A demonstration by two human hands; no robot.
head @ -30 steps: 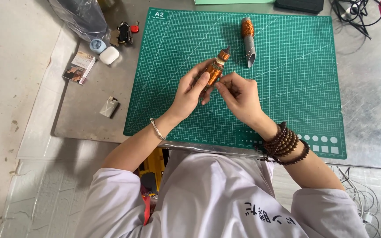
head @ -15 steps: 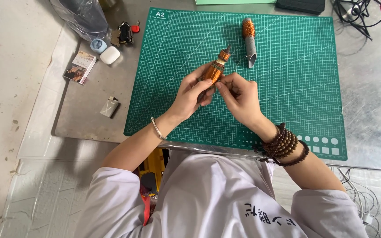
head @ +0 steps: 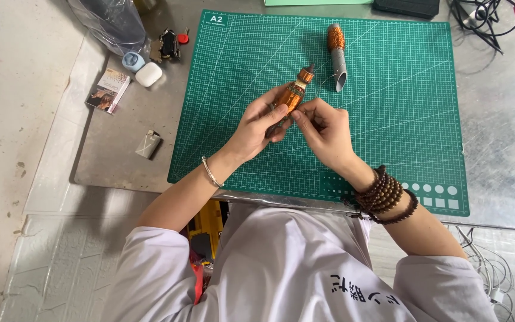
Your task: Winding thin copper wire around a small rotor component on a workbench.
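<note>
Copper-wound coil (head: 291,95) was gripped in your left hand (head: 256,126), fingers curled around it above the cutting mat (head: 388,125). Your right hand (head: 327,132) pinched its lower end.

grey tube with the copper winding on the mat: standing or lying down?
Lying down. The grey tube rests lengthwise on the green mat, open end toward the person, apart from both hands.

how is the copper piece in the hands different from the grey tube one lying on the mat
The held copper piece is up off the mat, gripped in the left hand with the right hand touching its lower end; the grey tube piece lies loose on the green cutting mat, untouched. The held one looks copper along nearly all its visible length; the other shows copper only at its far end, the rest being a grey tube. Both carry shiny copper-coloured winding.
</note>
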